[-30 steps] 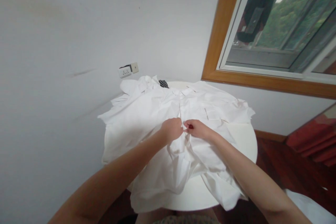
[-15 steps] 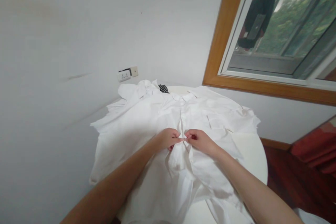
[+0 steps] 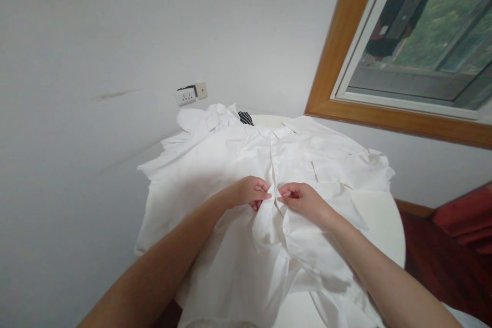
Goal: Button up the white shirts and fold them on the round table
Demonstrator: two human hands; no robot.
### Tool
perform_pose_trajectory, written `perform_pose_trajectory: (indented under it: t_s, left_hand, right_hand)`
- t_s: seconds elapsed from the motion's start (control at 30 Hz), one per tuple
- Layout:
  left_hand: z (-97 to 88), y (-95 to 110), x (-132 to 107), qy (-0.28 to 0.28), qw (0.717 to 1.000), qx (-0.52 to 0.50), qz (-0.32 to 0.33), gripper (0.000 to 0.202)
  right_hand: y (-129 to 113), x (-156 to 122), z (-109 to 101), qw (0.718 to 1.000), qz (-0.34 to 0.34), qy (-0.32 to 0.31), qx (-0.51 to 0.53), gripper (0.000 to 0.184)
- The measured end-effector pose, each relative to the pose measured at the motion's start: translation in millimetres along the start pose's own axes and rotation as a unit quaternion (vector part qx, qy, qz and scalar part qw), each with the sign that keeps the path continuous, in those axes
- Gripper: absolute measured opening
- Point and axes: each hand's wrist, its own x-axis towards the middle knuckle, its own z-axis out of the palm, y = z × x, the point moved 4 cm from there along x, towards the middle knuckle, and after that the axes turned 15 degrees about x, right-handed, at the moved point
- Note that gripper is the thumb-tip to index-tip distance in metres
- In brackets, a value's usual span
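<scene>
A white button-up shirt (image 3: 215, 174) lies spread front-up over a round white table (image 3: 388, 230), collar toward the wall. My left hand (image 3: 251, 192) is closed, pinching the left edge of the shirt's front placket at mid-chest. My right hand (image 3: 303, 200) is closed too, pinching the right placket edge just across from it. The fingertips of both hands almost touch over the front seam. Below my hands the shirt fabric bunches and hangs toward me over the table edge.
A small black-and-white striped cloth (image 3: 245, 117) peeks out behind the collar. A wall socket (image 3: 190, 94) sits on the white wall above the table. A wood-framed window (image 3: 346, 56) is at the right, red furniture (image 3: 465, 215) below it.
My hands stay pinched on the placket and have drawn slightly apart. The camera view has shifted a little, so the table sits further right in frame.
</scene>
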Motion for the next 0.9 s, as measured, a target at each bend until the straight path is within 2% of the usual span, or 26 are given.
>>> perform_pose_trajectory:
  t_s: [0.3, 0.53, 0.9]
  left_hand:
    - [3.2, -4.4, 3.9, -0.001, 1.000, 0.017, 0.023, 0.036]
    - [2.1, -8.1, 6.7, -0.004, 0.998, 0.014, 0.053, 0.038]
    - [2.2, -0.9, -0.3, -0.025, 0.999, -0.005, 0.019, 0.044]
  right_hand:
    - [2.6, 0.5, -1.3, 1.000, -0.010, 0.020, -0.019, 0.028]
    - [12.3, 2.8, -0.3, 1.000, 0.011, 0.019, -0.006, 0.028]
    - [6.2, 0.3, 4.3, 1.000, 0.018, 0.005, 0.016, 0.028]
